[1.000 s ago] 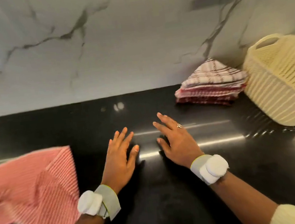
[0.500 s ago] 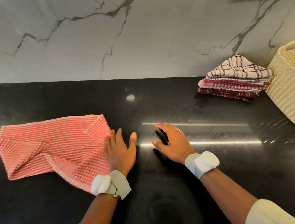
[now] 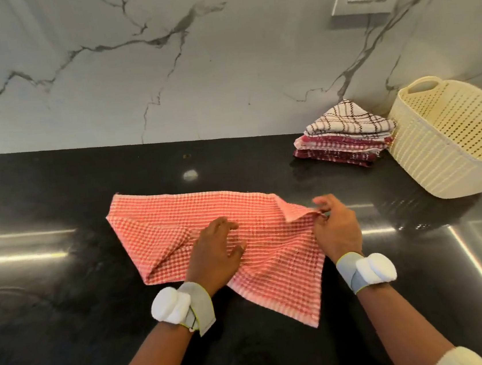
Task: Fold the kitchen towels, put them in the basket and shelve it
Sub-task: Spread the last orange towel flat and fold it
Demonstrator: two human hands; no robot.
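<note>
Red-and-white checked cloth, one kitchen towel (image 3: 216, 215), is under both hands. The right hand (image 3: 339, 226) pinches the towel's right-hand corner, which is turned over on itself; the fingers are drawn close around the hem. The left hand (image 3: 216, 251) rests on the towel's middle with fingers loosely spread, pressing it to the counter (image 3: 67, 307) and gripping nothing.

Change noted: half a second ago this towel lay crumpled off to the left with only the left hand touching its edge and the right hand flat on bare counter. It now lies directly in front of the person, partly spread but creased, one corner trailing toward the near edge. Judgement: folding of this piece is only starting; flattening comes first.

Beyond the towel, to its far right, a stack of folded towels (image 3: 345, 134) sits against the marble wall (image 3: 162, 86). The cream basket (image 3: 454, 140) stands just right of that stack, touching or nearly so, with nothing visible inside it.
</note>
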